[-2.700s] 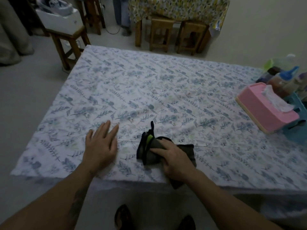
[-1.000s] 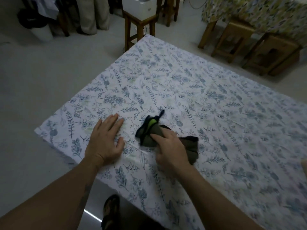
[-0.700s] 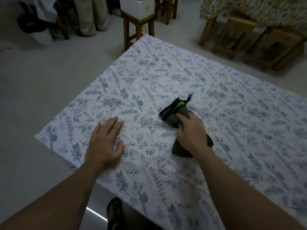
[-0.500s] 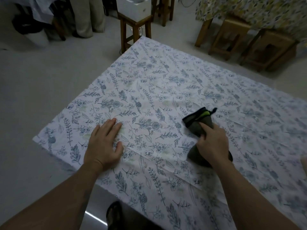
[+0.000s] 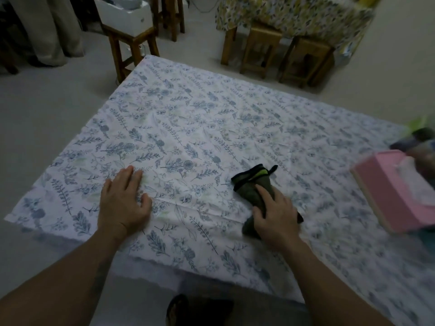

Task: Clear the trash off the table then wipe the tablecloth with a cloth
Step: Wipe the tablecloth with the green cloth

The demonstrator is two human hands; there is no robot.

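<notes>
Head view, one moment, items as seen:

- Counter (image 5: 150, 255): covered by a white tablecloth (image 5: 211, 128) printed with blue and green leaves; a crease runs across the near part, between the two hands.
- Left hand (image 5: 122, 203): palm down, flat on the tablecloth near the front left corner, fingers extended and close together, thumb apart; holds nothing.
- Right hand (image 5: 275, 212): palm down on top of the cloth, fingers curled over it, pressing it onto the tablecloth.
- Cloth (image 5: 253, 184): dark grey, bunched, with a black edge and a bright green patch at the far end; that end sticks out beyond the fingertips, the near end shows below the hand. It lies right of centre, near the front edge, well apart from the left hand.
- Tissue box (image 5: 395, 196): pink, at the right edge of the counter, a white tissue at its top opening; blurred.
- Items behind the tissue box: too blurred to tell.
- Wooden stool (image 5: 129, 48): on the floor beyond the far left corner, a white box (image 5: 122, 11) on top.
- Second table (image 5: 294, 15): farther back, yellow-patterned cover, wooden stools beneath.
</notes>
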